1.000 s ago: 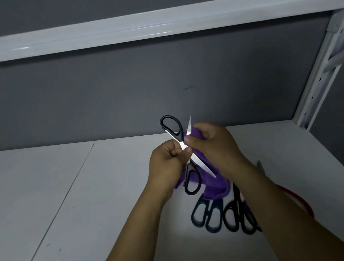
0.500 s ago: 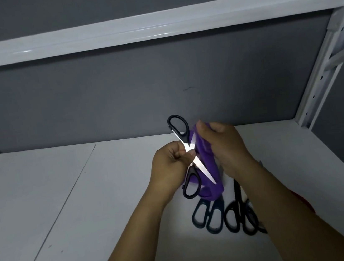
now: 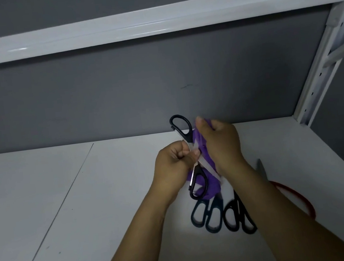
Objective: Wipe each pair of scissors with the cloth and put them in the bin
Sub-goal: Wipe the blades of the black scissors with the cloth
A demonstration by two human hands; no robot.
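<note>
Black-handled steel scissors (image 3: 186, 137) are pinched near the pivot by the left hand (image 3: 172, 165) above a white table (image 3: 89, 207), with a purple cloth (image 3: 204, 153), gripped by the right hand (image 3: 223, 143), pressed against one blade. A teal-handled pair (image 3: 217, 206), another black pair (image 3: 239, 205) and a red-handled pair (image 3: 295, 195) lying beneath are judged unwiped; no bin is seen.

The scissors (image 3: 187, 139) in the left hand (image 3: 172, 167) have black handles and pale silver blades. The cloth (image 3: 201, 146) behind them is plain purple. On the white worktop (image 3: 67, 209), toward its right edge, one pair of scissors (image 3: 208, 213) has dark teal handles, the pair beside it (image 3: 239, 207) has black ones, and a handle loop (image 3: 293, 193) shows red. A thin dark seam crosses the worktop. The wall (image 3: 117, 89) is flat grey; the shelf (image 3: 131, 26) and the slotted upright (image 3: 320, 71) are white.
</note>
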